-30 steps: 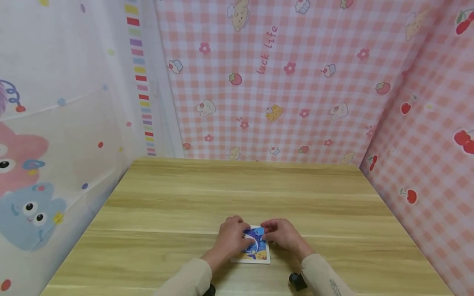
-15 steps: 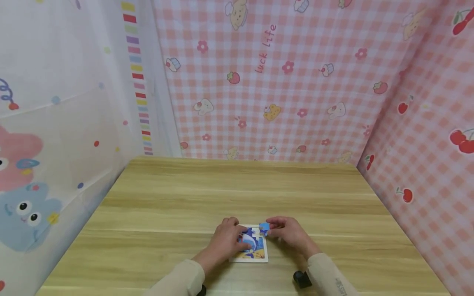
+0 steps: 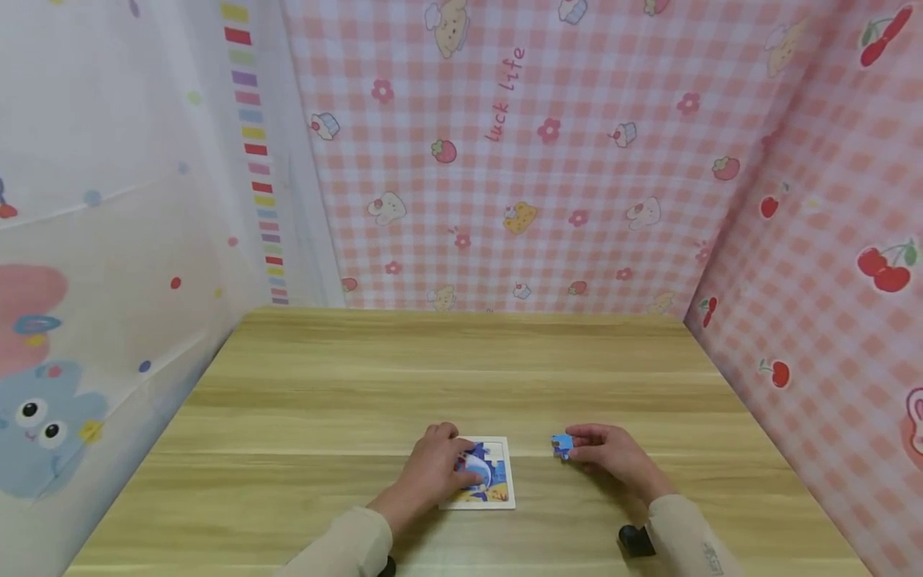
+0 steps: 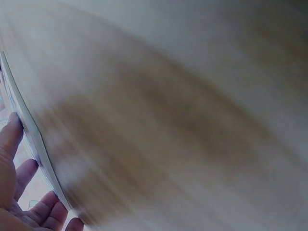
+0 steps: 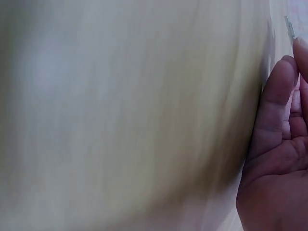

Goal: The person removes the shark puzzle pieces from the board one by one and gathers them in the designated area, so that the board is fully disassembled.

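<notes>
A small square jigsaw puzzle (image 3: 496, 474) in a white frame lies on the table, its picture showing a white-and-blue shape over yellow. At its upper right is a pale gap where the bare backing shows. My left hand (image 3: 433, 467) rests on the left part of the puzzle and hides it; in the left wrist view its fingers (image 4: 27, 171) touch the board near its edge. Off to the right, my right hand (image 3: 622, 455) pinches a blue puzzle piece (image 3: 562, 445) between thumb and fingertips. That piece shows only as a thin edge (image 5: 289, 27) in the right wrist view.
A wood-grain table (image 3: 461, 377) carries the puzzle near its front. Pink checked cloth (image 3: 490, 176) hangs behind it, with printed cloths at both sides. A black device (image 3: 636, 541) sits at the right wrist.
My right hand has lifted the blue piece from the puzzle's upper right and carried it to the right, uncovering the pale gap. My left hand stays on the puzzle.
</notes>
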Demonstrator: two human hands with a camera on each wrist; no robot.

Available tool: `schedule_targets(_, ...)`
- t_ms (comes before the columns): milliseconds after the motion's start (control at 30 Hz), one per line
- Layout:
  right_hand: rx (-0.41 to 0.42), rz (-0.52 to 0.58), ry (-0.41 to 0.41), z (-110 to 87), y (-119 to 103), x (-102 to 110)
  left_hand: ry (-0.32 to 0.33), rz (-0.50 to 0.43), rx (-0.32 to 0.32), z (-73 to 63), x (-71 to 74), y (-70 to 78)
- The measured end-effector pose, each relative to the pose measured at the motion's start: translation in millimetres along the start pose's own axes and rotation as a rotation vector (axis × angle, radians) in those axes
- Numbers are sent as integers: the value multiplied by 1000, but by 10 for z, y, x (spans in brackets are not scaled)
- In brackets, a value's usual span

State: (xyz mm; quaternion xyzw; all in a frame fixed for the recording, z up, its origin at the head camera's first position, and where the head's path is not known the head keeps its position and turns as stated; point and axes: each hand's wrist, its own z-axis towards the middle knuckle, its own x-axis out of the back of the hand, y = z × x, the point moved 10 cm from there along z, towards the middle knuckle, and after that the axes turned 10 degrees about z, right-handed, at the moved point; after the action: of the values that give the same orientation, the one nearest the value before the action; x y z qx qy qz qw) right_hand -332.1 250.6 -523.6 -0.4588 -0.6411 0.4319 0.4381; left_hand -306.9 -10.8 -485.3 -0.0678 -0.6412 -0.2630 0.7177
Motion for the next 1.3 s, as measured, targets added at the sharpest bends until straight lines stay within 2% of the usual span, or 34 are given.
schedule_targets(200, 16, 59, -26, -108, 114, 364, -3, -12, 0, -10, -3, 2)
schedule_targets(333, -3, 39, 4, -182, 212, 630, -13, -18, 8, -23, -15, 4)
schedule_targets(467, -31, 9, 24, -205, 263, 778, -14, -19, 16, -22, -11, 1)
schedule_targets(867, -58, -75, 60, -162, 223, 781, -14, -7, 27, -8, -27, -21)
schedule_targets(1067, -24, -116, 51, -141, 173, 755, -11, -19, 33, -9, -14, -25)
schedule_targets(1300, 3, -93, 56, -178, 122, 722, -28, -8, 38, -8, -23, -27)
